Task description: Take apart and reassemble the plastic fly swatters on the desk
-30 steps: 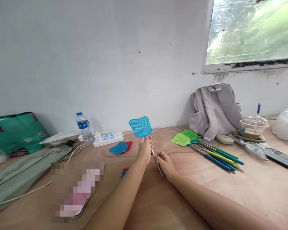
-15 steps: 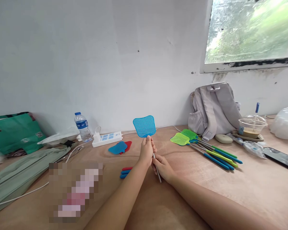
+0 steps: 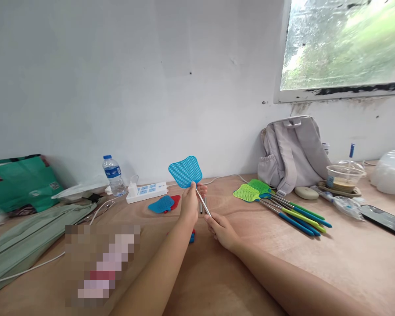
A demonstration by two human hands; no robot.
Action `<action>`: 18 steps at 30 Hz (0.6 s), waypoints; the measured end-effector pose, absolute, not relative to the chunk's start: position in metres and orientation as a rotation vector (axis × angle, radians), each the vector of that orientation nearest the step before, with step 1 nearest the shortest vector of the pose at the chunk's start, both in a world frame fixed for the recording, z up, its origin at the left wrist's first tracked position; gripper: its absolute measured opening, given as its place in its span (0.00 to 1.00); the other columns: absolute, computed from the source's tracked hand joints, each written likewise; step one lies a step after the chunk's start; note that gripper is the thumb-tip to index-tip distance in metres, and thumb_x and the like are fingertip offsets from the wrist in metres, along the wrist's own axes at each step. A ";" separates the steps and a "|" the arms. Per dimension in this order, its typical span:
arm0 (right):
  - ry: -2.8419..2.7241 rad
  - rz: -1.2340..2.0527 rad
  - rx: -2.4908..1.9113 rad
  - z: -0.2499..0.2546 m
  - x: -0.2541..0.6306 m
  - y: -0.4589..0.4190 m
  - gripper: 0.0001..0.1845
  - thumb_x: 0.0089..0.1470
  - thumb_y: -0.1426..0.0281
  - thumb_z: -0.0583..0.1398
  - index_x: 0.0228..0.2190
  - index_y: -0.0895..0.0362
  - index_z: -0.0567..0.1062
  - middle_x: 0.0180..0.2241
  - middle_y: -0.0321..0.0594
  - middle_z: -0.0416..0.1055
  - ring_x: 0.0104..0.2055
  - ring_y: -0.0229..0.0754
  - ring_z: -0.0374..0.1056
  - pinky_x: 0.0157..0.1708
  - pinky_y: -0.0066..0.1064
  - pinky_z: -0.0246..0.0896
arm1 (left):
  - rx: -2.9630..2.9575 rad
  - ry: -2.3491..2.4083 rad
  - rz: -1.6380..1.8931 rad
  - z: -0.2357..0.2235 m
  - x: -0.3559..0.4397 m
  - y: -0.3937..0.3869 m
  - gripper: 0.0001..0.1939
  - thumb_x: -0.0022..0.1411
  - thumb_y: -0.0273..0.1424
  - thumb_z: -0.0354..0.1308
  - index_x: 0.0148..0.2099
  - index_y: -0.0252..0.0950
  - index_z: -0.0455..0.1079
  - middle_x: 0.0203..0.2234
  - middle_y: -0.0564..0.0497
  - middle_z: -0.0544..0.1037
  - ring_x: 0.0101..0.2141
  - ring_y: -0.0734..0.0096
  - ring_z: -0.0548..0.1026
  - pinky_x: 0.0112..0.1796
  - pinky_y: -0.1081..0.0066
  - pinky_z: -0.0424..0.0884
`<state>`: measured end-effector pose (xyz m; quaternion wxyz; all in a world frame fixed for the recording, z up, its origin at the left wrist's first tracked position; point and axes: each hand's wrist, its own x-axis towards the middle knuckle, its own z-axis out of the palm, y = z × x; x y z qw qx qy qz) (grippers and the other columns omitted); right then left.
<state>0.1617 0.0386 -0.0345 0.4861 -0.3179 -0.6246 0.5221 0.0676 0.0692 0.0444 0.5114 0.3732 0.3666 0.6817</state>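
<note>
Raised over the table is a blue perforated fly swatter head (image 3: 186, 171), its neck pinched in my left hand (image 3: 190, 206). A thin metal rod (image 3: 202, 202) slopes down to the right from that neck. My right hand (image 3: 223, 230) grips the rod's lower end between thumb and fingers. Behind my left hand, other metal rods (image 3: 201, 208) lie on the table, partly hidden. Blue and red handles (image 3: 192, 238) show from behind my left forearm. Left of my hands, a loose blue swatter head (image 3: 161, 204) overlaps a red one (image 3: 177, 201).
Several fly swatters (image 3: 298, 218) with green, yellow-green and blue parts lie at right. Behind them stand a grey backpack (image 3: 292, 153) and a plastic cup (image 3: 344, 177); a phone (image 3: 386, 220) lies at far right. A power strip (image 3: 148, 192) and water bottle (image 3: 114, 175) are at back left.
The blue swatter head has moved left and tilted. My right hand has slid down to the rod's lower end, farther from my left hand.
</note>
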 end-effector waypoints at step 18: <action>-1.541 1.292 -0.677 -0.034 0.161 0.043 0.22 0.50 0.52 0.51 0.18 0.55 0.54 0.15 0.27 0.48 0.17 0.30 0.43 0.16 0.25 0.37 | 0.850 0.863 1.656 0.055 0.056 0.071 0.11 0.56 0.34 0.52 0.27 0.31 0.67 0.22 0.49 0.73 0.24 0.76 0.72 0.31 0.73 0.67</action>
